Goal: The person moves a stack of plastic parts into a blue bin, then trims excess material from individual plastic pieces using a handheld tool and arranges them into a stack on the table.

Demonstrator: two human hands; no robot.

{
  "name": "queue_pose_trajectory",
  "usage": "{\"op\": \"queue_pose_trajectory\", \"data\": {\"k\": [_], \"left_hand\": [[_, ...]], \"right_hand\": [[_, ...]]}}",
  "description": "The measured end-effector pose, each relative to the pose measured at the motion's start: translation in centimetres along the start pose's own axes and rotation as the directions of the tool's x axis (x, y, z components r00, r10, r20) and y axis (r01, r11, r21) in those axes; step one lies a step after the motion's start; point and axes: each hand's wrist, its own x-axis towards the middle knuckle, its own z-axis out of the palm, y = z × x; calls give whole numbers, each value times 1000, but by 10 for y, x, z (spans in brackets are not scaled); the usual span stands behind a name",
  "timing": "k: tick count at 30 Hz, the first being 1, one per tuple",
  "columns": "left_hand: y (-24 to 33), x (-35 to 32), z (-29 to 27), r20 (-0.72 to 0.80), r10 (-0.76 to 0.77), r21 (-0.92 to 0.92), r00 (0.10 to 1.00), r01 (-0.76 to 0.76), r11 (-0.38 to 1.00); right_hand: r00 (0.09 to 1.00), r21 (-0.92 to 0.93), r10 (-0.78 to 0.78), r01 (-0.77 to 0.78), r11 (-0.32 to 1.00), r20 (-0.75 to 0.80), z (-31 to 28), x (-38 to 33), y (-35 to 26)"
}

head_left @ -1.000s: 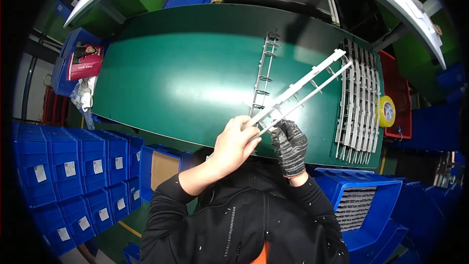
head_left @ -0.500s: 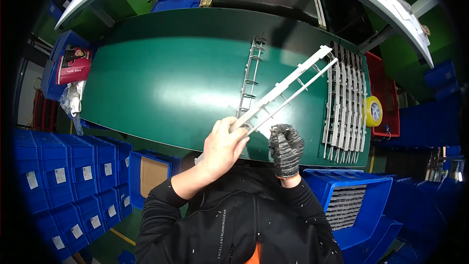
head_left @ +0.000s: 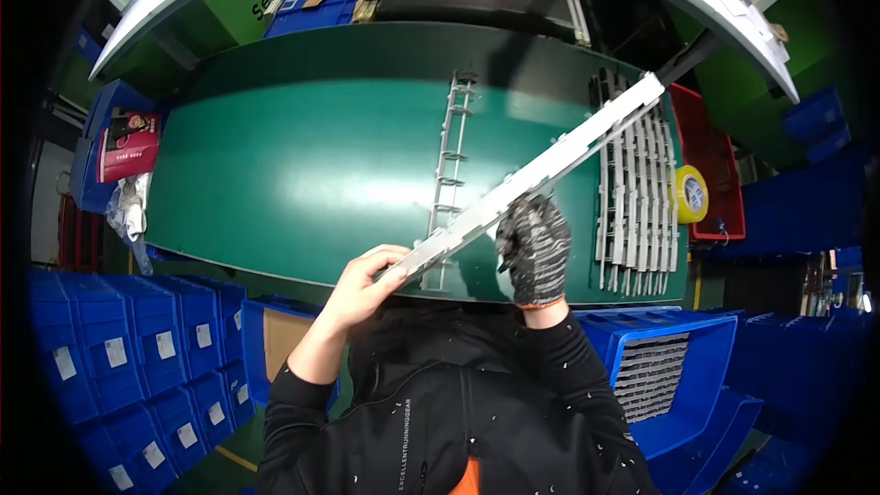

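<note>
A long pale-grey ladder-like frame (head_left: 550, 163) slants across the table from near left to far right. Its broad flat rail faces up, mostly covering the other rail. My bare left hand (head_left: 364, 286) is closed round its near end, thumb on top. In a striped dark knit glove, my right hand (head_left: 535, 252) curls its fingers against the lower edge near the middle; the fingertips are partly hidden. Behind the held frame, a second ladder-like frame (head_left: 451, 151) lies on the green table (head_left: 275, 165), its crosspieces showing.
Several similar frames (head_left: 637, 192) lie side by side at the right, next to a yellow tape roll (head_left: 691, 194) and red bin (head_left: 706, 160). A blue crate (head_left: 724, 357) with grey parts stands near right. Stacked blue bins (head_left: 137, 348) fill the left; a white shelf edge (head_left: 724, 23) arches overhead.
The held frame has rolled so its broad rail faces up, and its far end has moved right. My left hand went left and nearer; my right hand rose to the frame's edge.
</note>
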Motion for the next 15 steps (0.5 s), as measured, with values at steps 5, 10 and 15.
{"op": "queue_pose_trajectory", "data": {"k": [5,10,15], "left_hand": [[0,8,20,-92,58,-267,994,-80,960],[5,14,32,-150,-39,-552,988,-51,832],[8,16,38,-183,-95,-558,978,-24,830]], "right_hand": [[967,-521,-65,189,832,247,8,-11,3],[766,-644,-234,634,429,598,8,-21,30],[810,-699,-184,577,422,557,7,-22,34]]}}
